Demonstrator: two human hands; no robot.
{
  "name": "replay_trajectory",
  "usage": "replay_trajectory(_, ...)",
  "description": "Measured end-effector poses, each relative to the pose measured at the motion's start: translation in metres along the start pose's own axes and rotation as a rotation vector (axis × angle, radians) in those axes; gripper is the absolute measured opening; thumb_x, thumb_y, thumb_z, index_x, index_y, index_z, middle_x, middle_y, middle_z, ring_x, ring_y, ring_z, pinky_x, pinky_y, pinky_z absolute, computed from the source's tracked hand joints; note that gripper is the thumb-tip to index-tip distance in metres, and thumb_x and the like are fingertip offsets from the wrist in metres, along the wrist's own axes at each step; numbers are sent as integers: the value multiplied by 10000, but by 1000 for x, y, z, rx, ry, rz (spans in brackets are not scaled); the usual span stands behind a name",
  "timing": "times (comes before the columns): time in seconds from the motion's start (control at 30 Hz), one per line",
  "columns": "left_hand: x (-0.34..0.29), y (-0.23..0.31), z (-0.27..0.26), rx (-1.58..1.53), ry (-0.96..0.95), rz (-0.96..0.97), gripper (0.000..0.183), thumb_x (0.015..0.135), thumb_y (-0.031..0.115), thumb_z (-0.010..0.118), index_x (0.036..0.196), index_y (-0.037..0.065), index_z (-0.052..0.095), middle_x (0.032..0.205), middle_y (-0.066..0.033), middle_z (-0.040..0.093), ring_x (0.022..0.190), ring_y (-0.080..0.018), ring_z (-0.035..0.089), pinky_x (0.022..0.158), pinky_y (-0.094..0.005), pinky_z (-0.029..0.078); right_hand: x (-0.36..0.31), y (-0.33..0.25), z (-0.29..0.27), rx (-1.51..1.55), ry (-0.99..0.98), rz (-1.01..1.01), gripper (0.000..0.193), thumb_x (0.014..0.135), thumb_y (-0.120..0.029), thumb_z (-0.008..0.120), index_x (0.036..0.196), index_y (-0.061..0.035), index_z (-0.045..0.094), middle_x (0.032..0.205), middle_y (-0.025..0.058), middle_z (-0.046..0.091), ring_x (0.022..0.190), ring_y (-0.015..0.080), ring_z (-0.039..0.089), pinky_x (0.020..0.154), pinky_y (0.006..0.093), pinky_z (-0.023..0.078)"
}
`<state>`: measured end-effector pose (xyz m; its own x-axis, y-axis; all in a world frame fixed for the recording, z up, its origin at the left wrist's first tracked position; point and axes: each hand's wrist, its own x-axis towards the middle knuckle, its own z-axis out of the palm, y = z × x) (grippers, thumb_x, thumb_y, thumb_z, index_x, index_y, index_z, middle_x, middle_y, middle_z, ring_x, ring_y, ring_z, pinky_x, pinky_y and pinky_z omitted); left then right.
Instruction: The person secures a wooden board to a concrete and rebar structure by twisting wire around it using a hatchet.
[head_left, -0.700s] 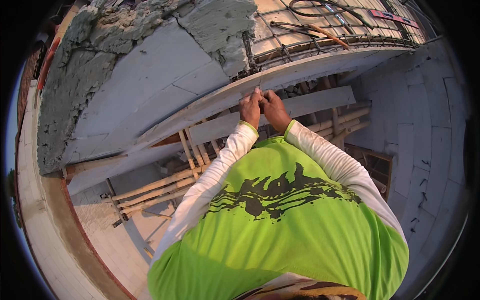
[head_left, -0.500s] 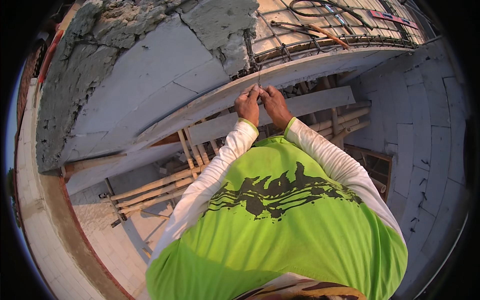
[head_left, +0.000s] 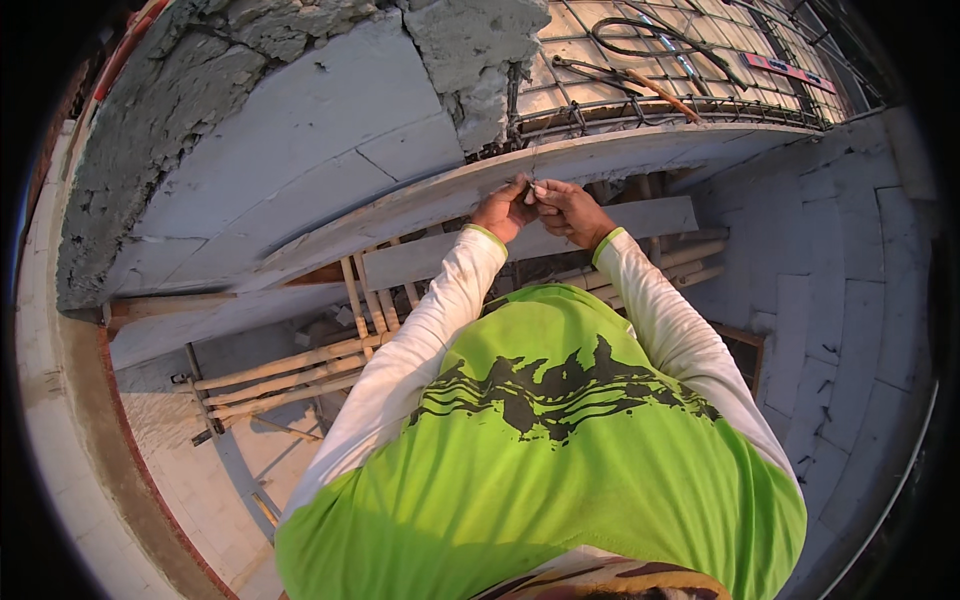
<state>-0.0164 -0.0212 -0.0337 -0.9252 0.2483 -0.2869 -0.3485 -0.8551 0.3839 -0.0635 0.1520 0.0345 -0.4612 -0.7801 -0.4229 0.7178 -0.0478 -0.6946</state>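
My left hand (head_left: 505, 210) and my right hand (head_left: 572, 213) meet in front of me, just below the edge of a long, pale curved board (head_left: 420, 208). Both are closed, with thumbs and fingers pinched at the tips. A thin wire (head_left: 534, 158) rises from between the fingertips toward the steel bars above the board. Its lower end is hidden in the fingers, and a small pale spot between them is too small to name.
Beyond the board lies a rebar grid (head_left: 560, 95) with a looped black hose (head_left: 610, 43), a tool with an orange handle (head_left: 665, 97) and a red level (head_left: 788, 72). Rough concrete (head_left: 160, 140) stands at left. Below are bamboo poles (head_left: 285, 380) and a deep drop beside block walls (head_left: 850, 330).
My right hand has shifted right and turned, its fingers now pointing more to the left. My forearms are spread a little wider. The whole view has shifted slightly.
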Motion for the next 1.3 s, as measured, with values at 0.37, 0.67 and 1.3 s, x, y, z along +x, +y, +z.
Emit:
replay_trajectory(0.37, 44, 4, 11, 890, 269, -8, 179, 811, 146, 786, 841, -2, 691, 824, -80, 702, 690, -167, 669, 631, -307, 565, -7, -45, -43, -914, 46, 176, 212, 924, -235, 604, 950, -40, 685, 606, -80, 422, 463, 43, 306, 421, 243, 219)
replay_trajectory(0.67, 13, 1, 31, 540, 143, 33, 227, 937, 238, 637, 938, 11, 648, 864, -71, 681, 778, -193, 678, 747, -307, 554, -35, -18, -33, -342, 64, -4, 211, 945, -253, 593, 891, -60, 659, 590, -91, 371, 461, 35, 270, 421, 226, 192)
replay_trajectory(1.3, 12, -4, 88, 739, 283, 482, 219, 931, 230, 644, 930, 15, 688, 871, -58, 698, 762, -100, 621, 719, -238, 513, -43, -26, -33, -249, 121, -228, 218, 971, -281, 567, 933, -82, 646, 616, -90, 395, 516, 40, 317, 484, 228, 264)
